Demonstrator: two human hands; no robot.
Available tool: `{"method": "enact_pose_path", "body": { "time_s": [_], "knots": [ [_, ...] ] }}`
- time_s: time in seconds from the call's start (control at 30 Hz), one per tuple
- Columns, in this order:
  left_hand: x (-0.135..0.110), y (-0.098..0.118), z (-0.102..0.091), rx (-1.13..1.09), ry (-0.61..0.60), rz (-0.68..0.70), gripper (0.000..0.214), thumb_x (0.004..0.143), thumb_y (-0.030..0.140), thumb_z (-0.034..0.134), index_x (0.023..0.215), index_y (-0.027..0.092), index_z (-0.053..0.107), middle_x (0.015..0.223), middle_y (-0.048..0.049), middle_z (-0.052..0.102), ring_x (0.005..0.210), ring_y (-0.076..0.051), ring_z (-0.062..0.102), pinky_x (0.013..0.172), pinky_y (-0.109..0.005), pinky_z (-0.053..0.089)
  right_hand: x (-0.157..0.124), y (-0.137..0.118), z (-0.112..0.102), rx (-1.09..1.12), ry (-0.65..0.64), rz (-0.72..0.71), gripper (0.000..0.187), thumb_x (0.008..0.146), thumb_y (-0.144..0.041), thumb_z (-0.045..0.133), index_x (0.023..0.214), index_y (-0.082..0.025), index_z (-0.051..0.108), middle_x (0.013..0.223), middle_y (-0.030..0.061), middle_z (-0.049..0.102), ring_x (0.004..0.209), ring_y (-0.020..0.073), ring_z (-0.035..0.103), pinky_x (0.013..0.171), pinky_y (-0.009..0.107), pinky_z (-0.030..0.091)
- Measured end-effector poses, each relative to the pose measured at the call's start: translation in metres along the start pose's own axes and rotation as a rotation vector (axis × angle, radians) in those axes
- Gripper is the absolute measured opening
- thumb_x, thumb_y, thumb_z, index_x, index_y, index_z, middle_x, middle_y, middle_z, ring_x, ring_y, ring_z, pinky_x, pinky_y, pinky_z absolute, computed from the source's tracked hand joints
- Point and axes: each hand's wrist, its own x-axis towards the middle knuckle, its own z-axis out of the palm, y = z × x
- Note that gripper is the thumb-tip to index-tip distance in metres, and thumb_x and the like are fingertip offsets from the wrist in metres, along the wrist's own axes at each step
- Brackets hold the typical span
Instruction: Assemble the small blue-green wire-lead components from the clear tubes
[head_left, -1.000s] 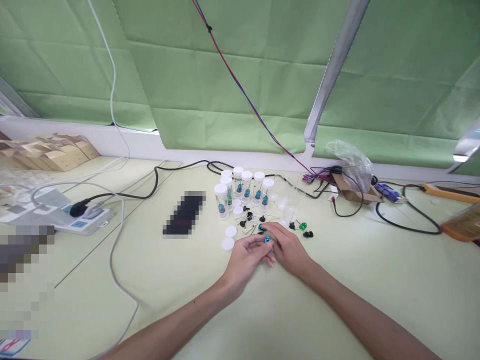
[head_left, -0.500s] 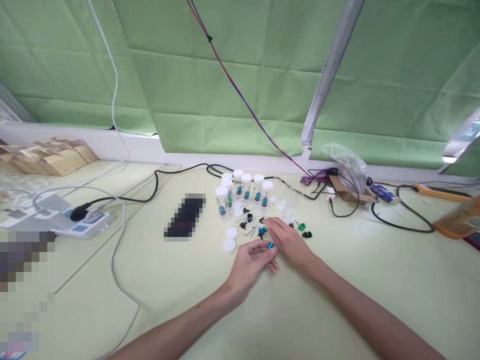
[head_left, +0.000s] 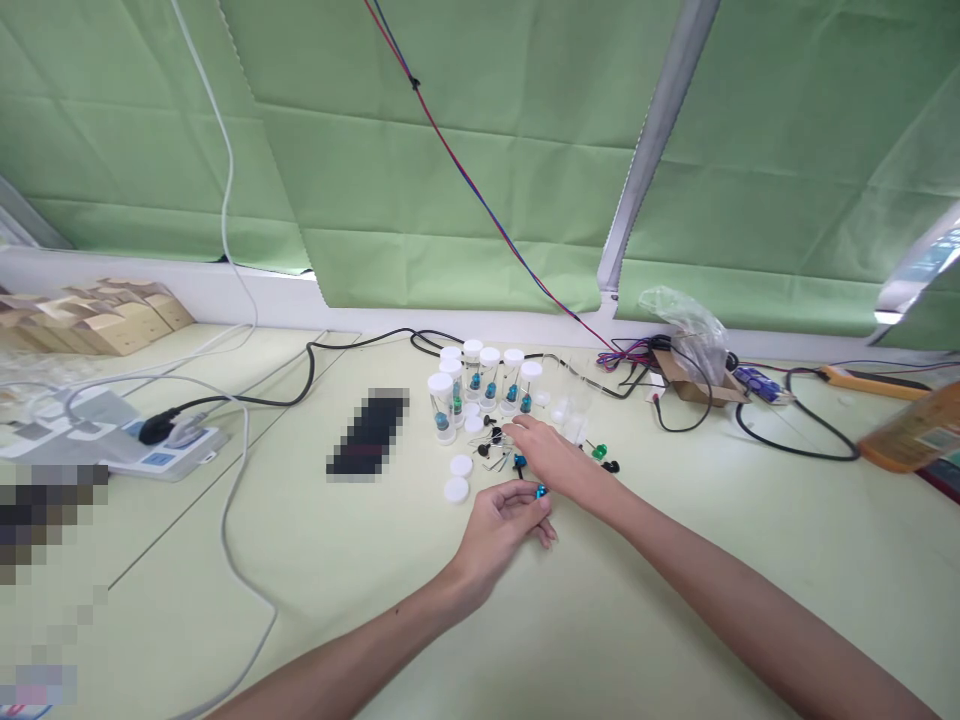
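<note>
My left hand [head_left: 501, 525] is closed, its thumb and fingers pinching a small shiny blue knob-like part [head_left: 541, 491] low over the table. My right hand [head_left: 555, 455] reaches across above it, fingers stretched out over a scatter of small black knob-like parts [head_left: 484, 450] and thin bent metal pins [head_left: 496, 464]. Nothing shows between the right fingers, though their undersides are hidden. Another blue part [head_left: 519, 461] lies just under the right hand. Behind stand several clear tubes [head_left: 442, 410] with white caps, holding blue or green parts. Two loose white caps [head_left: 457, 489] lie left of the hands.
Right of my right hand lie a green part [head_left: 599, 451] and a black part [head_left: 611, 467]. Clear tubes [head_left: 576, 410] stand behind. A blurred dark object [head_left: 369, 437], a power strip [head_left: 161, 455] and cables are leftward. At right are an open cardboard box [head_left: 697, 385] and an orange bottle [head_left: 911, 430].
My right hand has moved left and slightly away from me, over the black parts and pins. My left hand stays in place with the blue part. The view has shifted slightly.
</note>
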Motion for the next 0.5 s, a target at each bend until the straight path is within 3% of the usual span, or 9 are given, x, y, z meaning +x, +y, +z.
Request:
{"method": "enact_pose_path", "body": {
  "time_s": [0.23, 0.5],
  "knots": [
    [0.000, 0.001, 0.000, 0.001, -0.001, 0.006, 0.037, 0.072, 0.040, 0.078, 0.089, 0.010, 0.064, 0.062, -0.0064, 0.068, 0.055, -0.015, 0.062, 0.059, -0.028, 0.050, 0.019, 0.001, 0.003, 0.031, 0.009, 0.057, 0.023, 0.086, -0.001, 0.051, 0.094, -0.015, 0.066, 0.080, 0.0080, 0.067, 0.075, 0.0186, 0.062, 0.066, 0.025, 0.041],
    [-0.001, 0.003, 0.001, -0.011, 0.002, -0.002, 0.038, 0.069, 0.041, 0.079, 0.085, 0.010, 0.065, 0.060, -0.0067, 0.068, 0.053, -0.015, 0.062, 0.057, -0.028, 0.049, 0.021, -0.006, -0.004, 0.084, 0.044, 0.080, 0.028, 0.087, -0.002, 0.045, 0.079, -0.015, 0.068, 0.077, 0.0089, 0.071, 0.069, 0.0189, 0.064, 0.063, 0.026, 0.042]
  ]
}}
